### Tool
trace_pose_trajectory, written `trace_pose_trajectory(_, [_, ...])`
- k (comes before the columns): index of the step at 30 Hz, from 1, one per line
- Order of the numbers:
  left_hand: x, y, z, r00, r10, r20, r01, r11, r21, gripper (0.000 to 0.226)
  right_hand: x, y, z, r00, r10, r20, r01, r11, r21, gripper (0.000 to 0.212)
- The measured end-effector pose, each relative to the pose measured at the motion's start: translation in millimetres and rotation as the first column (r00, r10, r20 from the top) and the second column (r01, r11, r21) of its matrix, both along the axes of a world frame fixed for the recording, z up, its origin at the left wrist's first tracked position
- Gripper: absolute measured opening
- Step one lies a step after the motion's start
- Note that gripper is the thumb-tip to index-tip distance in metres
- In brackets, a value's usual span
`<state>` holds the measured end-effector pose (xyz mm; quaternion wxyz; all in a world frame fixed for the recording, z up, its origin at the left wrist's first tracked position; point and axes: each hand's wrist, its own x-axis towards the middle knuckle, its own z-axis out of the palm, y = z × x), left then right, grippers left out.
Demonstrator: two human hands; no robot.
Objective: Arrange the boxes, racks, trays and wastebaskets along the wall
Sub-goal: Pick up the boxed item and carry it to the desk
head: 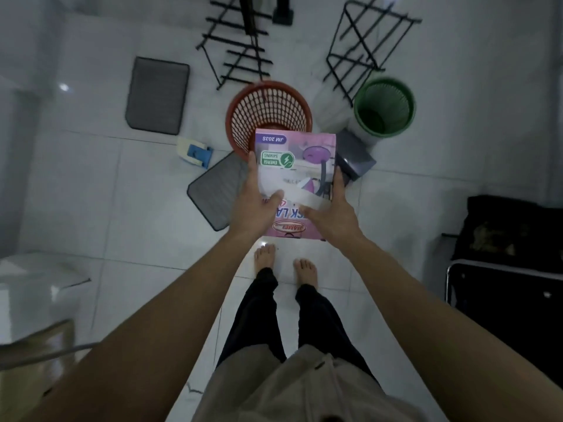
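A: Box status: pink box is held above the floor, over the red wastebasket. Left hand and right hand are clamped on its side edges, fingers curled round.

B: Risk?

A: Only the edges are gripped. If slipped, it could be dropped into that wastebasket or onto the mesh tray below.
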<state>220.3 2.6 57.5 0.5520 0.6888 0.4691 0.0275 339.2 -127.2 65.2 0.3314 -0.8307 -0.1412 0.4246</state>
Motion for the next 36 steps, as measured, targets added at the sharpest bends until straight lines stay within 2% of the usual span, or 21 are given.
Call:
trace_pose_trajectory(4, [-27, -7, 57, 0.992, 0.124, 0.007, -0.124, 0.991, 0.059, 0.089, -8, 11, 52, 0.987, 0.155, 0.054, -0.157, 0.986, 0.05, 0.11])
trace_pose_trajectory(8, [-60, -13, 108, 0.973, 0.229, -0.023, -0.221, 0.956, 0.193, 0.09, -28, 27, 97, 0.936, 0.317, 0.151, -0.33, 0.942, 0.066, 0.107])
trace_pose_trajectory(14, [-145, -20, 166, 0.908, 0.419, -0.02, -0.377, 0.836, 0.398, 0.088, -92, 58, 150, 0.809, 0.544, 0.222, -0.577, 0.807, 0.126, 0.111])
trace_pose_trajectory(19, [-241, -30, 199, 0.775, 0.632, -0.026, -0.555, 0.7, 0.45, 0.086, -176, 92, 183, 0.605, 0.74, 0.293, -0.794, 0.59, 0.15, 0.109])
trace_pose_trajectory(23, [-322, -43, 220, 0.64, 0.768, -0.021, -0.673, 0.574, 0.466, 0.087, -258, 115, 209, 0.435, 0.84, 0.325, -0.9, 0.411, 0.144, 0.108])
trace_pose_trajectory(32, [-520, -90, 244, 0.367, 0.925, 0.097, -0.849, 0.291, 0.44, 0.087, -476, 124, 239, 0.092, 0.908, 0.409, -0.995, 0.066, 0.078, 0.111])
trace_pose_trajectory(36, [-605, -113, 247, 0.265, 0.96, 0.09, -0.877, 0.201, 0.437, 0.083, -574, 115, 241, -0.024, 0.897, 0.441, -0.998, -0.044, 0.036, 0.115])
